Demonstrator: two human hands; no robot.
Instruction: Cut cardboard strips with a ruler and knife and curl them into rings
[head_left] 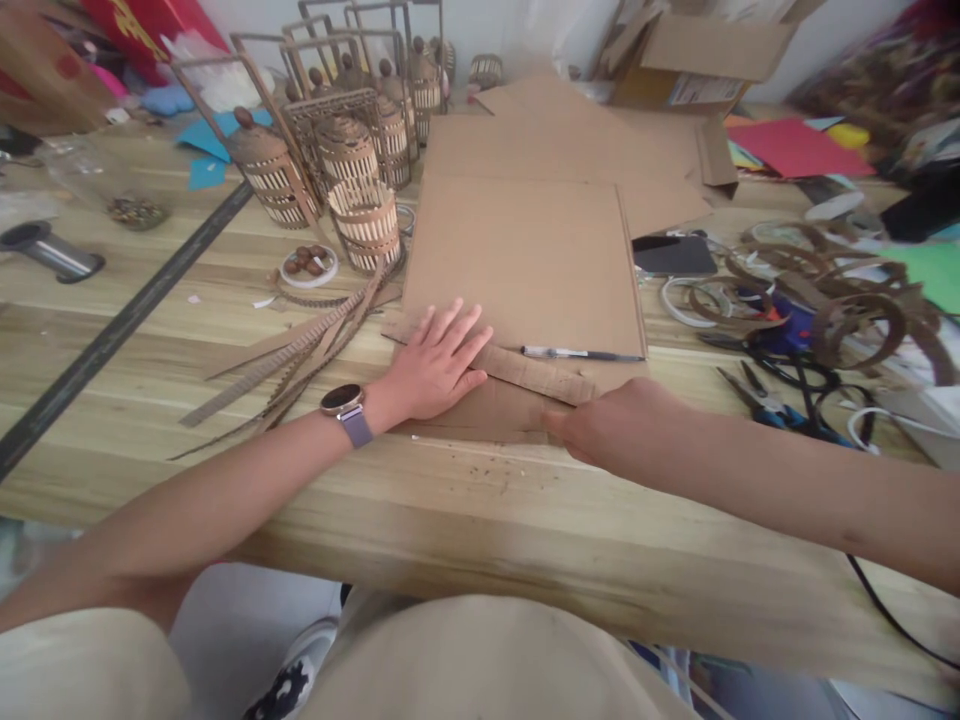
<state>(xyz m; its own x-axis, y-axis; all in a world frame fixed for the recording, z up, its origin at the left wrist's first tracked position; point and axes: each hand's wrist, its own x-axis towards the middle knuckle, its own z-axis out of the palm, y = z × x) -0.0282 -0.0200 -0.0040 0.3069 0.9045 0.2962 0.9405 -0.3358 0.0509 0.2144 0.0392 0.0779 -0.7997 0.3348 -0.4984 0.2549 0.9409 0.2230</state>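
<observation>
My left hand (444, 365) lies flat with its fingers spread. It presses on the near part of a brown cardboard sheet (525, 260). A narrow cardboard strip (536, 374) runs from under its fingers to the right, with a dark gap along its near edge. My right hand (604, 425) is closed at the right end of the near cardboard piece (495, 410), beside the strip's end. Its fingertips are mostly hidden, so any tool inside does not show. A pen (583, 354) lies on the sheet just beyond the strip.
Cut cardboard strips (292, 350) lie left. Behind stand several lantern-like cardboard models (364, 225) and a dish of brown beads (308, 264). A long dark ruler (127, 310) crosses the left side. At right are pliers (761, 400), a phone (675, 255) and cardboard rings (859, 330).
</observation>
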